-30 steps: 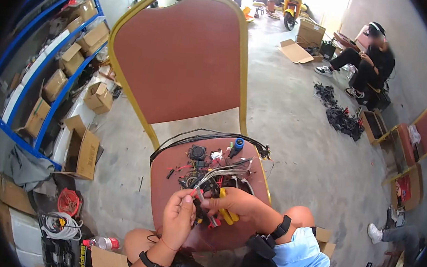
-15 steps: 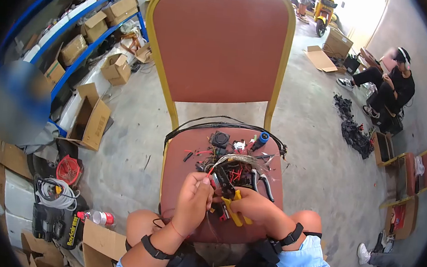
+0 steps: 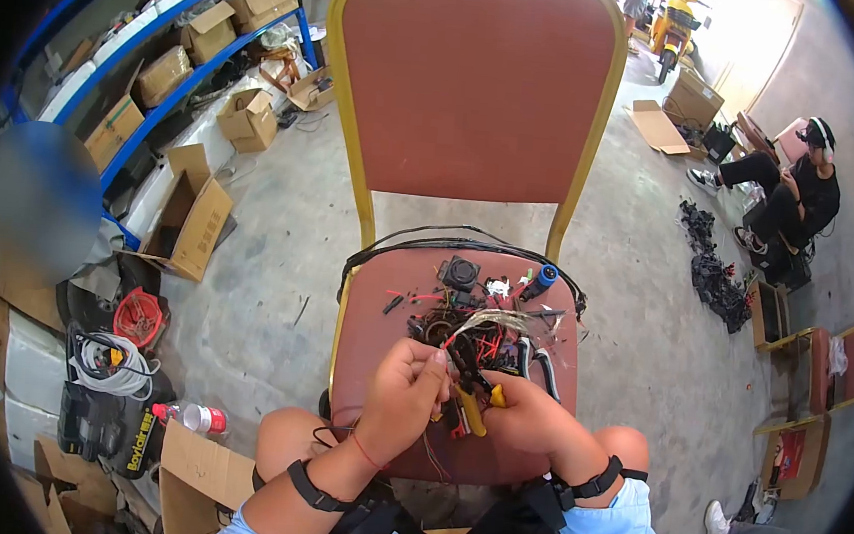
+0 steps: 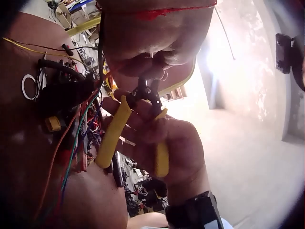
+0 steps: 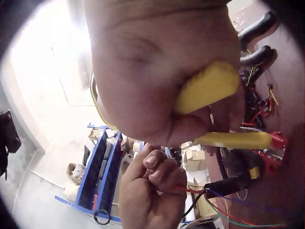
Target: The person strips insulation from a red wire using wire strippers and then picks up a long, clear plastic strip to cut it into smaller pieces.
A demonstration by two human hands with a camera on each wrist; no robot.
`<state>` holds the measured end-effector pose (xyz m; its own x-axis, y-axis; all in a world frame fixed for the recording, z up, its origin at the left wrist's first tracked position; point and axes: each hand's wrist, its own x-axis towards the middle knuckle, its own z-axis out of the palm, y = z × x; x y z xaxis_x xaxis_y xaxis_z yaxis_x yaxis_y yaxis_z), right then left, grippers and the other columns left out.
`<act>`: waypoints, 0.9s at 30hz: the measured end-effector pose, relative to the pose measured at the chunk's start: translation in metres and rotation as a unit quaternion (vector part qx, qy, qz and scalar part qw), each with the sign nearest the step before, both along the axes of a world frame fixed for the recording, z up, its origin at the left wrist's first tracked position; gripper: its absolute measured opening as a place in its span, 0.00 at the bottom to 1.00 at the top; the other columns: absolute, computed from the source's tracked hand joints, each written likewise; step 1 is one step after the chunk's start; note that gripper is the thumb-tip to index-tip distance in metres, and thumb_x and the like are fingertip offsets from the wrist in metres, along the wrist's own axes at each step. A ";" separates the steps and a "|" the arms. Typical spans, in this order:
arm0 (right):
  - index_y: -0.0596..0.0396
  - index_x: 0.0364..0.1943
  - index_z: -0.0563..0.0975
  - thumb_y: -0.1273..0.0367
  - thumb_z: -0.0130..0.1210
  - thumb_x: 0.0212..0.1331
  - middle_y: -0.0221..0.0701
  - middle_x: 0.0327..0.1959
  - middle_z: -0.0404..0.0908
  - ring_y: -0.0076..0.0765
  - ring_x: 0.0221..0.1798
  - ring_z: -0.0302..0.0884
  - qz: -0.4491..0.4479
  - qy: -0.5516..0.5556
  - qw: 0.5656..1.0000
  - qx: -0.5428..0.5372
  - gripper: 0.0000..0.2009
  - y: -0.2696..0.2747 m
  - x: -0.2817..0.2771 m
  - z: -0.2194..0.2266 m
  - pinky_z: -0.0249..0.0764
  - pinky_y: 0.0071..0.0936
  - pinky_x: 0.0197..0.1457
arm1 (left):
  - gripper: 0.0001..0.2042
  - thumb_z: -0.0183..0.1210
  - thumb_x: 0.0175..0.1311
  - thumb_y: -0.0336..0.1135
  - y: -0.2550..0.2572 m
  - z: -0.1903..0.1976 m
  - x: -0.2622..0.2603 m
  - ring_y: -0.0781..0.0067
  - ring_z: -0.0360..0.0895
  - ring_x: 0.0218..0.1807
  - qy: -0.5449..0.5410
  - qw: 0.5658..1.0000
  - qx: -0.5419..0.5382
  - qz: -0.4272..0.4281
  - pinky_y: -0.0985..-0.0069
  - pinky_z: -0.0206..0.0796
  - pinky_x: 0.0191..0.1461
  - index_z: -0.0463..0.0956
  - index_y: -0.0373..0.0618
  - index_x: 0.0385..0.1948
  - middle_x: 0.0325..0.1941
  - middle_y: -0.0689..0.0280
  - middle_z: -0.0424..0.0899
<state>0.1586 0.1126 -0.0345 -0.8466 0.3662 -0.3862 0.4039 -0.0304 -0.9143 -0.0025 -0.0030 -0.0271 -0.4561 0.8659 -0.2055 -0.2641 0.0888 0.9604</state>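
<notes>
My left hand (image 3: 402,391) pinches a red wire (image 3: 448,342) between thumb and fingers over the chair seat. Beside it, my right hand (image 3: 533,416) grips wire strippers with yellow handles (image 3: 473,412) and a dark head. In the left wrist view the two handles (image 4: 114,131) stand spread apart, and the head reaches up to the left fingertips. The left fingers partly hide the tool's tip. Just beyond the hands, a bundle of silvery wires (image 3: 493,318) lies across a pile of red and black wire pieces (image 3: 486,347).
The brown chair seat (image 3: 369,298) also carries a blue connector (image 3: 543,279), a square black part (image 3: 461,274), black-handled pliers (image 3: 544,369) and a long black cable along its back edge. An open carton (image 3: 192,469) stands at lower left. A seated person (image 3: 809,192) is at far right.
The head view has shifted, so the chair sits further right. The strippers' head has moved in close to the left fingertips. Both hands keep their hold on the wire and the strippers.
</notes>
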 end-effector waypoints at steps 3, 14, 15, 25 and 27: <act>0.67 0.65 0.68 0.78 0.51 0.54 0.47 0.51 0.82 0.39 0.54 0.80 -0.026 -0.026 0.999 0.010 0.29 -0.002 -0.001 0.008 0.75 0.32 0.57 | 0.07 0.52 0.77 0.35 0.000 -0.002 0.001 0.85 0.69 0.24 0.013 1.000 -0.012 -0.018 0.85 0.63 0.28 0.68 0.41 0.40 0.24 0.70 0.76; 0.66 0.66 0.67 0.79 0.50 0.52 0.53 0.53 0.80 0.51 0.58 0.79 -0.018 0.025 0.998 0.061 0.31 -0.005 -0.002 0.029 0.73 0.36 0.62 | 0.06 0.53 0.76 0.32 -0.001 -0.005 0.010 0.87 0.72 0.26 0.154 0.988 -0.005 -0.018 0.85 0.63 0.28 0.70 0.40 0.41 0.25 0.70 0.77; 0.65 0.66 0.67 0.79 0.50 0.52 0.54 0.53 0.80 0.52 0.58 0.78 -0.011 0.037 0.997 0.068 0.31 -0.005 -0.002 0.028 0.72 0.37 0.62 | 0.06 0.53 0.76 0.32 -0.001 -0.005 0.010 0.87 0.72 0.26 0.155 0.988 -0.005 -0.019 0.85 0.63 0.28 0.70 0.40 0.41 0.25 0.70 0.77; 0.61 0.68 0.66 0.79 0.50 0.52 0.53 0.55 0.75 0.60 0.60 0.71 0.010 0.097 0.970 0.224 0.32 -0.006 0.000 0.012 0.68 0.42 0.64 | 0.06 0.53 0.76 0.33 -0.002 -0.007 0.008 0.87 0.71 0.24 0.139 0.990 0.003 -0.026 0.85 0.62 0.26 0.69 0.41 0.40 0.24 0.70 0.77; 0.61 0.68 0.66 0.80 0.51 0.51 0.53 0.53 0.75 0.60 0.59 0.71 -0.002 0.130 0.959 0.253 0.33 -0.008 0.000 0.011 0.69 0.43 0.63 | 0.06 0.53 0.76 0.33 -0.001 -0.006 0.008 0.87 0.71 0.23 0.132 0.991 0.004 -0.026 0.85 0.62 0.25 0.69 0.41 0.39 0.23 0.70 0.77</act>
